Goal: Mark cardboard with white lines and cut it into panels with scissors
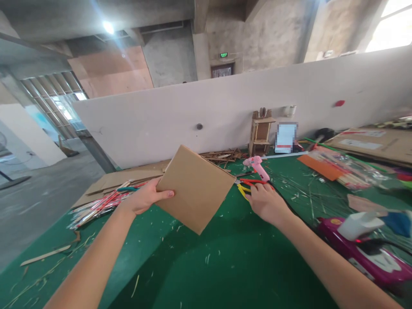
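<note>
My left hand point(146, 197) grips a square piece of brown cardboard point(196, 191) by its left edge, thumb on the near face. The cardboard is tilted above the green table point(206, 274), one corner pointing down. My right hand point(265, 201) is closed on a pair of pliers point(243, 189) with red and yellow handles. The jaws are at the cardboard's right corner; whether they bite into it I cannot tell. Just beyond my right hand lies a pink glue gun point(257, 166).
A pink-purple power strip point(354, 253) with a white plug sits at right. Wrapped sticks point(99, 204) and cardboard sheets lie left. Behind are wood scraps point(225, 155), a small wooden tower point(260, 135) and a white partition point(167, 116). Flat cardboard point(380, 146) is far right.
</note>
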